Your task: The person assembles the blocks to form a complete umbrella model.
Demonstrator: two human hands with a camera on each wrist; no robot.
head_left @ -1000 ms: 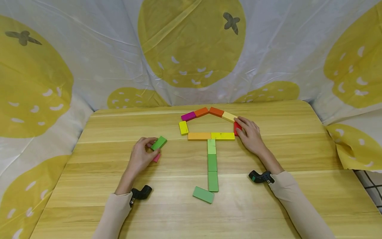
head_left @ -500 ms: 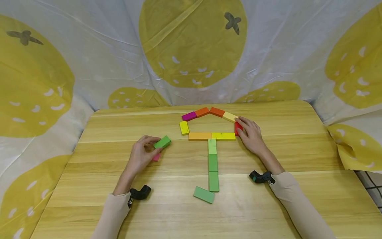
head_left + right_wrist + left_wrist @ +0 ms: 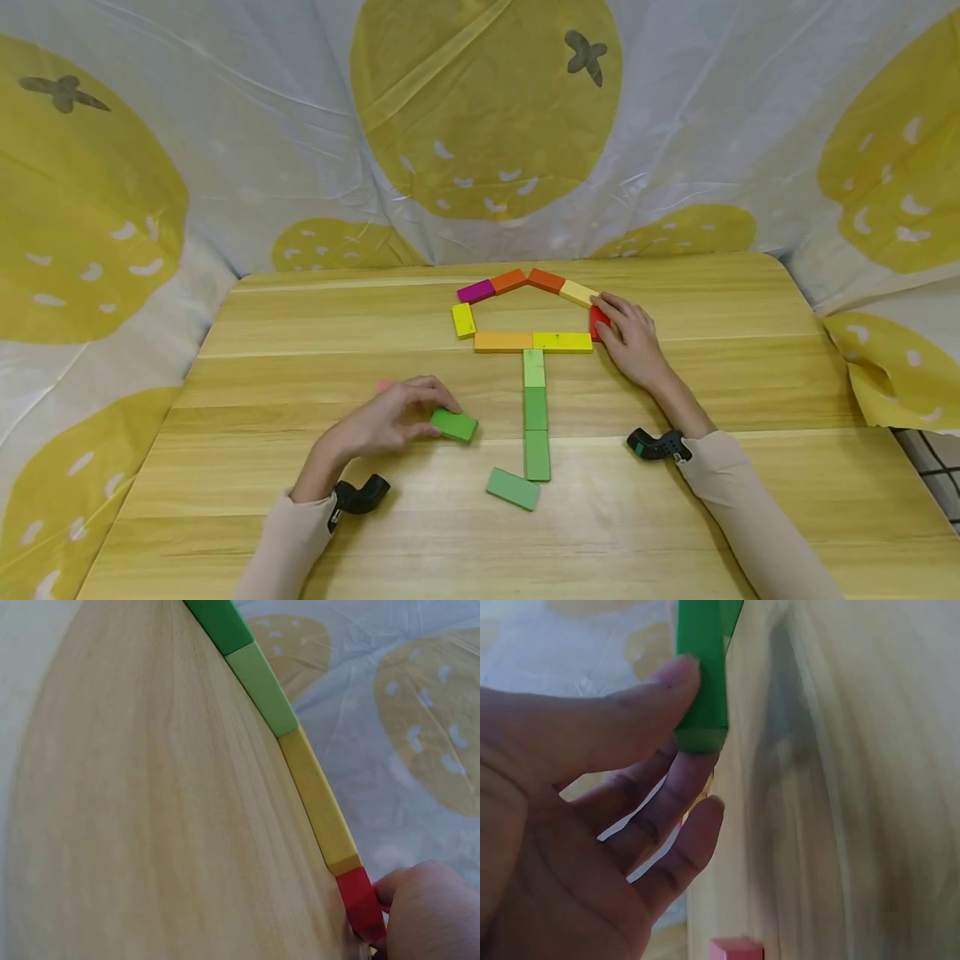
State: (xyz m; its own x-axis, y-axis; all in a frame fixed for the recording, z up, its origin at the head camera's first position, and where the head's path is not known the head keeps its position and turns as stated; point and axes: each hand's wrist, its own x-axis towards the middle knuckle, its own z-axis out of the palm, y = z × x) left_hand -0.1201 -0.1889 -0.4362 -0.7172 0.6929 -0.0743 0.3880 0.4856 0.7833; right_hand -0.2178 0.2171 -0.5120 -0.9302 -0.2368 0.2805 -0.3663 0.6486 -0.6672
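My left hand (image 3: 401,412) pinches a green block (image 3: 453,425) between thumb and fingers, held above the table left of the green column. In the left wrist view that block (image 3: 703,682) casts a shadow on the wood. Partly hidden behind this hand lies a pink block (image 3: 384,386), seen also in the left wrist view. My right hand (image 3: 633,342) holds a red block (image 3: 598,325) at the right of the arrangement, thumb and fingers on its sides. In the right wrist view the red block (image 3: 361,904) meets the end of a yellow block (image 3: 321,802).
A roof-like outline has purple (image 3: 476,291), orange (image 3: 508,282) and cream (image 3: 577,293) blocks on top. A yellow block (image 3: 462,321) stands left. Under its base runs a column of green blocks (image 3: 535,408); a pale green block (image 3: 513,489) lies askew at its foot.
My left hand has carried the green block to the right and nearer the front edge, away from the pink block. My right hand stays at the red block.
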